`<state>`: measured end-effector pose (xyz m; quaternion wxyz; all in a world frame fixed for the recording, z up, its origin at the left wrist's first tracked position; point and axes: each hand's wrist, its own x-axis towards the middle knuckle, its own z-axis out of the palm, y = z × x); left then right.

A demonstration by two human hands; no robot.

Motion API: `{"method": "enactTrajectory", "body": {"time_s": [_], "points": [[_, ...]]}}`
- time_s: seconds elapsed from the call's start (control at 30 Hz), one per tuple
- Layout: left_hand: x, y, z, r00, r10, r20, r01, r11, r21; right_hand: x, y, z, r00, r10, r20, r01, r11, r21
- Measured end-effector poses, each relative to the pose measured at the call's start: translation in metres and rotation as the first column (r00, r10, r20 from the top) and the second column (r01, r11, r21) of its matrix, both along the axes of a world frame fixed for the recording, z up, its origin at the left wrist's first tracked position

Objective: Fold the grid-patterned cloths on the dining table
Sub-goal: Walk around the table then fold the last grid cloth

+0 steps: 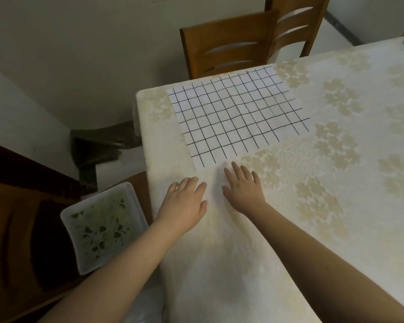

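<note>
Both hands, left (184,201) and right (243,188), flat and grasping nothing, just short of spread grid cloth (236,117); best pinching near corners, matching edges squarely.

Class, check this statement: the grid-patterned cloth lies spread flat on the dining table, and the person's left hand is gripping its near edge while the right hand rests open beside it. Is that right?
Not quite. In the head view the left hand grips nothing; it rests open on the tablecloth, short of the grid-patterned cloth. The cloth does lie spread flat, and the right hand is open beside it.
</note>
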<state>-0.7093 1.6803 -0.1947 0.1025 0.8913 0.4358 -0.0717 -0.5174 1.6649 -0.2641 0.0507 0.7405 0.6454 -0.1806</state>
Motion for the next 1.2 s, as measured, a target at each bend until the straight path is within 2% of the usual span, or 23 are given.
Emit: {"method": "enactTrajectory", "body": {"time_s": [0.23, 0.57, 0.83, 1.07, 1.2], "points": [[-0.017, 0.015, -0.011, 0.999, 0.020, -0.047, -0.019, 1.000, 0.020, 0.009, 0.034, -0.032, 0.988, -0.137, -0.069, 0.136, 0.990, -0.024], [-0.034, 0.006, -0.019, 0.999, 0.029, -0.017, -0.028, 0.997, 0.071, 0.006, 0.025, -0.036, 0.997, -0.075, -0.025, 0.075, 0.997, 0.002], [-0.035, -0.030, 0.000, 0.991, -0.128, -0.038, 0.131, 0.986, 0.099, -0.006, -0.072, -0.027, 0.994, -0.108, -0.027, 0.107, 0.994, -0.027], [-0.047, -0.086, 0.005, 0.962, -0.272, 0.018, 0.272, 0.962, 0.035, -0.046, -0.188, -0.014, 0.980, -0.199, -0.005, 0.199, 0.979, -0.037], [-0.067, -0.118, 0.003, 0.937, -0.348, -0.009, 0.348, 0.938, -0.005, -0.077, -0.247, -0.009, 0.958, -0.286, -0.022, 0.284, 0.957, -0.051]]}}
